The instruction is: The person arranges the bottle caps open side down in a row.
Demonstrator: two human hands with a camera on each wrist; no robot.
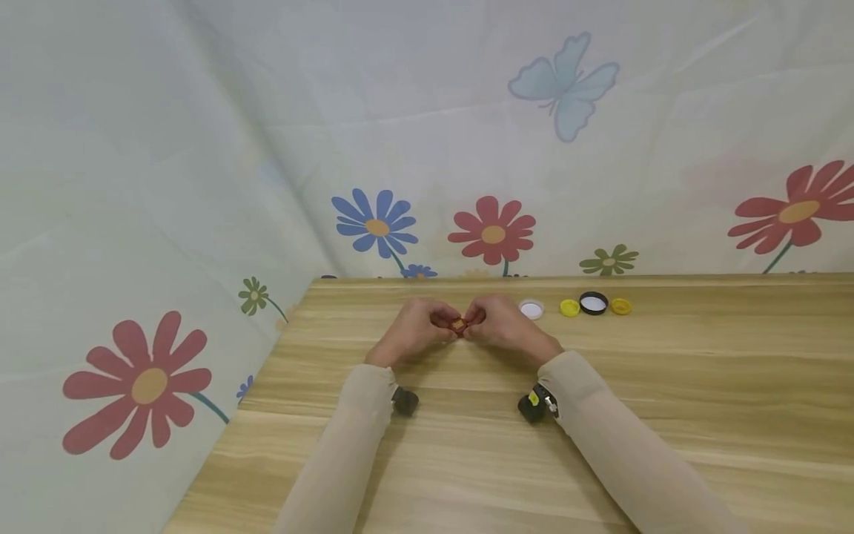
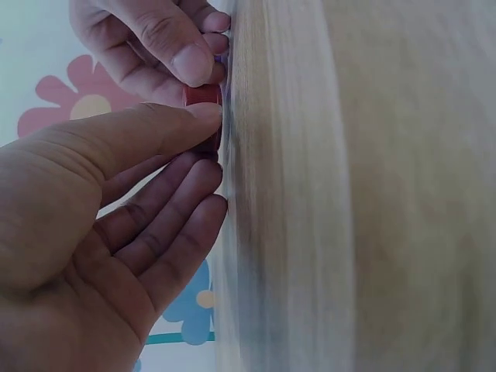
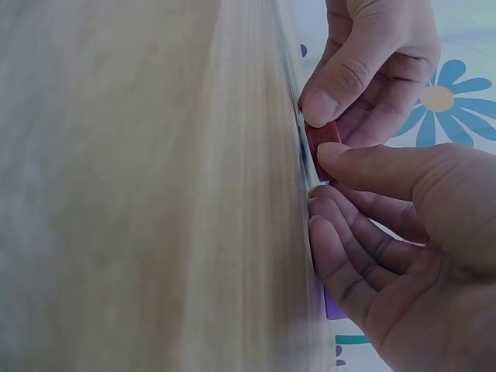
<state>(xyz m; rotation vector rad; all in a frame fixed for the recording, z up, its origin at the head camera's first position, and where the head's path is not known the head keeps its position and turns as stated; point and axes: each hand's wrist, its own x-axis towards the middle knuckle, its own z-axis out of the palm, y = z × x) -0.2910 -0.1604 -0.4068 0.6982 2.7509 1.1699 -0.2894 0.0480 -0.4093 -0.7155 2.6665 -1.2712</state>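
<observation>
Between my two hands is a small red bottle cap (image 1: 458, 325) with a gold mark on its top. Its ridged red side (image 2: 203, 94) shows in the left wrist view. My left hand (image 1: 419, 326) pinches the cap from the left, between thumb and fingers. From the opposite side my right hand (image 1: 505, 323) pinches it too, thumb on the near side as the right wrist view shows. Both hands are low over the wooden table (image 1: 460, 460). Fingers cover part of the cap, and whether it touches the table I cannot tell.
Right of my hands lie a white lid (image 1: 531, 309), a bright yellow cap (image 1: 569, 308), a black-rimmed lid (image 1: 593, 302) and a darker yellow cap (image 1: 621, 306), in a row near the table's back edge. A flowered cloth (image 1: 427, 148) hangs behind. Something purple (image 3: 335, 307) shows past the right fingers.
</observation>
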